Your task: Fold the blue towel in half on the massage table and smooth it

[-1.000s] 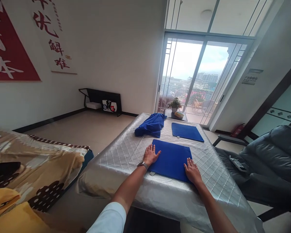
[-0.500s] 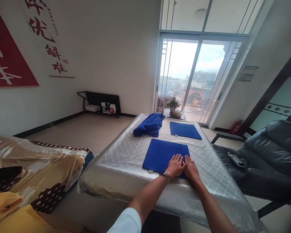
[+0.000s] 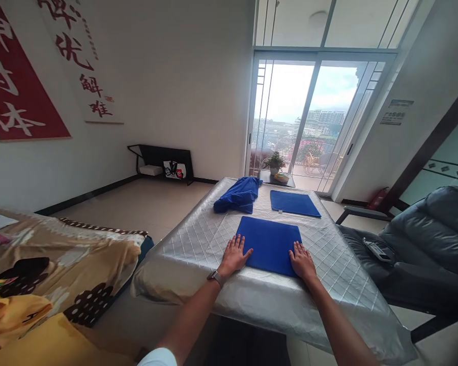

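Observation:
A blue rectangular cloth (image 3: 269, 244), folded or cushion-cover shaped, lies flat near the front of the table with the silver quilted cover (image 3: 198, 259). On its left edge my left hand (image 3: 234, 255) rests flat, fingers stretched out and thumb apart. My right hand (image 3: 302, 260) lies over the right edge, also flat with the fingers extended. Neither hand grips anything. Behind it, to the right, is a second flat blue cloth (image 3: 295, 203) with a small white tag. A crumpled blue cloth (image 3: 238, 195) sits at the far left of the table.
A bed with a patterned blanket (image 3: 110, 254) and yellow cloth stands at the left. To the right is a black armchair (image 3: 423, 244) with a remote-like device (image 3: 377, 250) on its seat. Beyond the table, a small stand holds a potted plant (image 3: 275, 162) before the sliding glass door.
My left hand has slid left from the middle of the cloth to its left edge. My right hand has shifted slightly right. The hands are now apart, and the view has turned a little left.

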Tool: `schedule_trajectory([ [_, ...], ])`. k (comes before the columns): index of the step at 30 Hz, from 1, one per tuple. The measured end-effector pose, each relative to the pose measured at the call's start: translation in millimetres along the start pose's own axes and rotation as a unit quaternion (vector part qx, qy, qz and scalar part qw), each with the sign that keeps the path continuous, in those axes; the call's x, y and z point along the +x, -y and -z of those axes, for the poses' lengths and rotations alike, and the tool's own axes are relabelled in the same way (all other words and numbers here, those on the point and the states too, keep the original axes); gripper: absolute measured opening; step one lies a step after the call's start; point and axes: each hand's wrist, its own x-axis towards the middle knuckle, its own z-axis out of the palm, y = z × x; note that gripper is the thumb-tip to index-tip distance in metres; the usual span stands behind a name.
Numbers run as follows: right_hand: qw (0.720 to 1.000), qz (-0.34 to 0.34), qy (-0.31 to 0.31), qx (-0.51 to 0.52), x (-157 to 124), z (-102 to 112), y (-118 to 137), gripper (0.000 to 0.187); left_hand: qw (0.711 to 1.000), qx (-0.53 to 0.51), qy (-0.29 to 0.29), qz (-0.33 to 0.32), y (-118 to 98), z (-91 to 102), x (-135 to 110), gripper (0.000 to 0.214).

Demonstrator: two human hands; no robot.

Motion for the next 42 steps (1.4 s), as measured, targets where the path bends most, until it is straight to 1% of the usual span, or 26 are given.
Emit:
schedule_trajectory([
  [4,0.999,0.007,-0.050,-0.015,-9.5,7.8,3.6,0.063,1.000,-0.003,-0.001,0.004,-3.6,-0.1,-2.0,0.086],
  [6,0.998,0.020,-0.060,-0.022,-18.2,8.9,3.7,0.062,1.000,-0.005,-0.002,0.006,-6.1,-0.1,-1.7,0.087],
  [7,0.998,0.024,-0.053,-0.019,-23.1,8.0,3.2,0.062,1.000,-0.007,-0.002,0.007,-6.9,0.2,-1.7,0.088],
  [9,0.999,0.027,-0.019,-0.005,-32.8,3.9,1.1,0.064,1.000,-0.010,0.001,0.012,-7.6,1.8,-2.1,0.090],
  [12,0.999,0.034,0.023,0.004,-43.4,-3.9,-2.1,0.067,1.000,-0.012,0.018,0.017,-6.4,6.7,-2.7,0.092],
  [15,0.999,0.033,0.030,-0.004,-47.4,-7.1,-2.4,0.067,0.999,-0.004,0.030,0.018,-6.9,12.3,-1.9,0.092],
  [17,0.999,0.028,0.032,-0.008,-47.5,-6.5,-1.0,0.067,0.999,0.001,0.027,0.031,-14.2,14.5,-0.3,0.093],
  [19,0.999,0.024,0.035,-0.007,-47.2,-5.1,0.8,0.067,0.999,0.001,0.016,0.033,-31.4,14.4,1.5,0.092],
  [20,0.999,0.022,0.036,-0.006,-47.2,-4.3,1.7,0.067,1.000,-0.002,0.011,0.020,-44.1,13.5,2.3,0.092],
  [21,0.999,0.020,0.038,-0.005,-47.3,-3.7,2.3,0.067,1.000,-0.008,0.008,-0.003,-59.3,11.8,3.0,0.091],
  [23,0.999,0.019,0.037,-0.007,-48.3,-2.6,2.9,0.068,0.997,-0.024,0.010,-0.074,-94.1,6.6,3.8,0.087],
  [25,0.999,0.030,0.037,-0.016,-49.9,-1.8,2.5,0.067,0.988,-0.045,0.010,-0.151,-128.9,-0.7,3.7,0.082],
  [27,0.998,0.041,0.041,-0.029,-51.6,-1.0,1.6,0.064,0.977,-0.064,0.008,-0.204,-156.3,-9.2,3.1,0.077],
  [28,0.997,0.045,0.043,-0.035,-52.3,-0.6,1.2,0.063,0.975,-0.071,0.008,-0.211,-165.6,-13.5,2.6,0.075],
  [30,0.997,0.043,0.046,-0.035,-52.9,0.4,1.0,0.063,0.978,-0.080,0.016,-0.193,-174.1,-20.6,1.6,0.074],
  [32,0.998,0.033,0.049,-0.024,-52.6,1.5,1.7,0.065,0.983,-0.083,0.027,-0.161,-169.3,-24.4,1.2,0.075],
  [33,0.998,0.027,0.050,-0.018,-52.2,2.0,2.3,0.066,0.985,-0.083,0.031,-0.147,-162.1,-24.6,1.3,0.076],
  [35,0.998,0.018,0.054,-0.007,-51.2,2.7,3.5,0.069,0.989,-0.076,0.033,-0.121,-139.1,-21.3,2.2,0.078],
  [37,0.998,0.015,0.057,0.003,-50.4,2.7,4.1,0.071,0.995,-0.061,0.027,-0.080,-106.6,-14.4,2.8,0.079],
  [40,0.998,0.013,0.055,0.015,-50.0,1.3,3.7,0.072,1.000,-0.023,0.012,-0.010,-49.6,-2.1,0.1,0.080],
  [42,0.998,0.014,0.053,0.016,-50.0,-0.3,3.1,0.072,1.000,-0.002,0.012,0.018,-16.0,3.8,-4.5,0.081],
])
